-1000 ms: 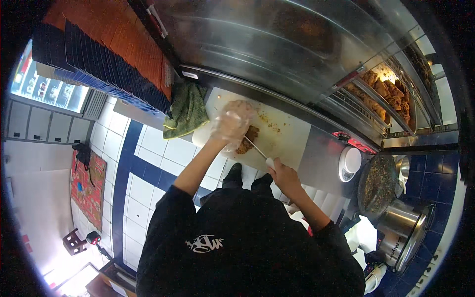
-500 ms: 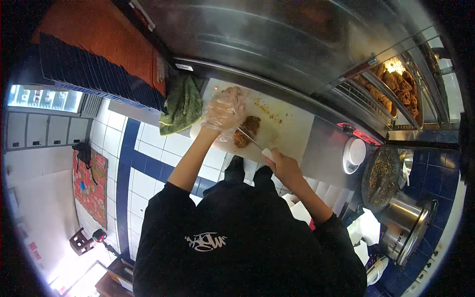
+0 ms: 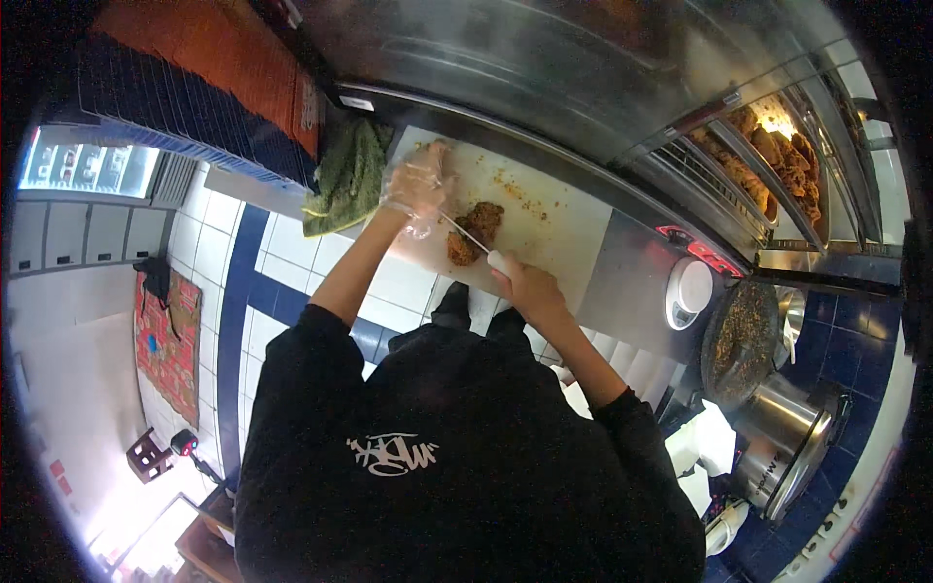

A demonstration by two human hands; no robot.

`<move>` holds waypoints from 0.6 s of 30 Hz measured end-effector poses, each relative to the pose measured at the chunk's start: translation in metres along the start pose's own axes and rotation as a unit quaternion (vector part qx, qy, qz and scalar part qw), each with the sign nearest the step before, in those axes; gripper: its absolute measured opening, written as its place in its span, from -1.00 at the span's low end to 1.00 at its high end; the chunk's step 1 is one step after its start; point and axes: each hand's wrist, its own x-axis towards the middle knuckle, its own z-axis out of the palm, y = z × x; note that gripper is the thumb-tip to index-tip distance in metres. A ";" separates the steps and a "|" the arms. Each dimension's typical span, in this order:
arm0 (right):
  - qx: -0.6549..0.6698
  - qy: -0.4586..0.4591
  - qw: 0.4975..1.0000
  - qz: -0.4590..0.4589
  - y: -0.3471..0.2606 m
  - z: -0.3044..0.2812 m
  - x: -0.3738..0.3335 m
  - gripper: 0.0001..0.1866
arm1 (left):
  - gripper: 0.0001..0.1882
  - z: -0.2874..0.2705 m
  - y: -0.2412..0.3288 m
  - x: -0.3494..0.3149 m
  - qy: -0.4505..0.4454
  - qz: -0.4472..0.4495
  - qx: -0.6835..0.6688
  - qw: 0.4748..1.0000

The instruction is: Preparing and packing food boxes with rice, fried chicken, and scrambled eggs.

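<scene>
My right hand [image 3: 536,291] grips the white handle of a knife [image 3: 473,237]. Its narrow blade lies slantwise across a brown, crusty piece of fried chicken [image 3: 486,220], the tip pointing toward my other hand. That chicken rests on a white cutting board [image 3: 573,214]. To its left, over the board's left part, is my left hand [image 3: 418,187] in a loose clear plastic glove. Its fingers look curled, and whatever they hold is hidden. Orange-brown crumbs [image 3: 510,189] are scattered on the board beyond the chicken.
A green towel [image 3: 350,180] lies left of the board, near stacked folded cartons [image 3: 194,107]. A steel cabinet wall [image 3: 544,68] rises behind. At right are a heated case of fried chicken [image 3: 802,175], a white scale [image 3: 688,291], a crumb-filled pan [image 3: 741,335] and a steel pot [image 3: 782,437].
My left hand has drawn away from the chicken, up and to the left. The knife and right hand have shifted left, with the blade still across the chicken. The whole view has moved slightly.
</scene>
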 end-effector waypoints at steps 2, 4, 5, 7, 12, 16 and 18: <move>0.004 0.023 1.000 -0.001 -0.003 -0.012 -0.013 -0.59 | -0.33 -0.005 0.005 -0.010 0.051 0.016 0.006 0.999; 0.014 0.021 1.000 -0.004 -0.005 -0.016 -0.026 -0.60 | -0.36 -0.016 0.017 -0.018 0.094 0.070 -0.063 0.991; 0.021 0.027 0.999 -0.011 -0.006 -0.019 -0.029 -0.61 | -0.36 -0.013 0.018 -0.022 0.094 0.068 -0.063 0.991; 0.004 0.015 1.000 -0.007 -0.001 -0.008 -0.032 -0.63 | -0.44 -0.003 0.018 -0.030 0.075 0.011 -0.075 0.994; -0.034 -0.011 0.999 0.018 -0.003 0.004 -0.027 -0.64 | -0.40 0.020 0.008 -0.033 -0.010 -0.062 0.002 0.998; -0.017 -0.017 1.000 -0.003 0.004 0.012 -0.007 -0.61 | -0.42 0.038 -0.007 -0.026 0.039 -0.048 0.030 0.998; 0.012 0.000 1.000 -0.014 0.001 0.009 -0.004 -0.60 | -0.47 0.030 -0.007 -0.021 0.083 -0.020 -0.006 0.996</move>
